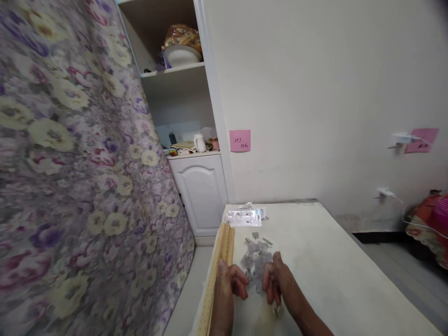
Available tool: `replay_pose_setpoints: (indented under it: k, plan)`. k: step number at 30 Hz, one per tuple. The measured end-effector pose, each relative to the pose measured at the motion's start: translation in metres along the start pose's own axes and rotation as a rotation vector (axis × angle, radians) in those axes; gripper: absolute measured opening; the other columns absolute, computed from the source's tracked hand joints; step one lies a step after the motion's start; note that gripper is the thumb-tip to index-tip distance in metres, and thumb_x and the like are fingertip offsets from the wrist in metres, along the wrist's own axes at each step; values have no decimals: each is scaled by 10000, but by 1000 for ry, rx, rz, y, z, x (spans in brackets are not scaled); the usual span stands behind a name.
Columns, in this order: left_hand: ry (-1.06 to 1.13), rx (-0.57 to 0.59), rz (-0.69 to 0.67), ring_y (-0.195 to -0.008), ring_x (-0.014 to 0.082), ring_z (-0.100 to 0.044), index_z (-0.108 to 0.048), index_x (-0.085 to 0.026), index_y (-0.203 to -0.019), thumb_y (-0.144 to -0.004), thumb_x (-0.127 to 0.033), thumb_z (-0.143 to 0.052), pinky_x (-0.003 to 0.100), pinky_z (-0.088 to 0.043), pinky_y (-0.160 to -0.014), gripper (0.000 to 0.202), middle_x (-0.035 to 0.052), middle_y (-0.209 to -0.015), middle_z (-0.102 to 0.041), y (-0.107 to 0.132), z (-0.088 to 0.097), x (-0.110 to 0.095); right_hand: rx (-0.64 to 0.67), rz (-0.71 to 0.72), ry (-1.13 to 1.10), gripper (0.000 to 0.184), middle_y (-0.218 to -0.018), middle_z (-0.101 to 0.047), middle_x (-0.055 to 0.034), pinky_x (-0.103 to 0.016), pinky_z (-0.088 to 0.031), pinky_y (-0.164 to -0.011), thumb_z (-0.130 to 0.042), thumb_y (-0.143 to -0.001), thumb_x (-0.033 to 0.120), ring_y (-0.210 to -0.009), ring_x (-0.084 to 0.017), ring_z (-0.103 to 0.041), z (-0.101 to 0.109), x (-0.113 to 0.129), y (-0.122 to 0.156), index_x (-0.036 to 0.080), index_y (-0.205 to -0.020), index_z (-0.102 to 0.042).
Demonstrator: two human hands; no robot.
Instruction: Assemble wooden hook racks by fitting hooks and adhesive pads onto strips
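Apparently, the wooden rulers (224,240) lie lengthwise left of the grey pile (258,263) to leave working room. The left hand (226,287), on the pile's near left, has fingers curled and thumb raised; whether they pinch anything, I cannot tell. Beyond the pile, clear packaging (244,218) seems set out of the way. The right hand (278,280), on the pile's near right, is curled likewise, its grip hidden. Counts: two or more rulers, one grey square (255,235) just beyond the pile, pieces too overlapped to number
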State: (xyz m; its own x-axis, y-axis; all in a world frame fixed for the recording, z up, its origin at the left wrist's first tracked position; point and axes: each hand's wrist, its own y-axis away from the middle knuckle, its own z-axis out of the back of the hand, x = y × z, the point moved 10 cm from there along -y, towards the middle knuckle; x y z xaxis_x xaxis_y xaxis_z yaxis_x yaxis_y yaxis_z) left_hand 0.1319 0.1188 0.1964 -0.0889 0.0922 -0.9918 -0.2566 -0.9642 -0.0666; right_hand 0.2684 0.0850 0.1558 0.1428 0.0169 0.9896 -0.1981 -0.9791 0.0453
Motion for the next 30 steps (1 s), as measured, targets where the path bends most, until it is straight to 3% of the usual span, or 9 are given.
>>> replay_pose_setpoints:
  k: [6, 18, 30]
  plan:
    - [-29, 7, 1, -470, 149, -505, -559, -195, -511, -793, -707, -120, 270, -392, -553, 731, 10, -399, -514, -9, -2, -5, -37, 9, 12, 770, -296, -447, 13, -165, -186, -323, -118, -802, 737, -249, -42, -306, 6, 4, -4, 160, -469, -504]
    - [-4, 18, 24, -445, 134, -473, -577, -183, -522, -822, -662, -62, 264, -330, -536, 765, 5, -384, -491, -20, 3, 16, -26, -33, 27, 777, -276, -450, 8, -176, -184, -313, -103, -793, 748, -232, -51, -293, 3, -14, -17, 171, -451, -497]
    - [-31, 21, 2, -444, 131, -453, -571, -184, -528, -821, -668, -80, 258, -321, -528, 749, -4, -386, -479, -20, 2, 11, -32, -19, 69, 785, -283, -453, 13, -186, -201, -318, -90, -776, 764, -242, -53, -291, 2, -10, -19, 175, -455, -498]
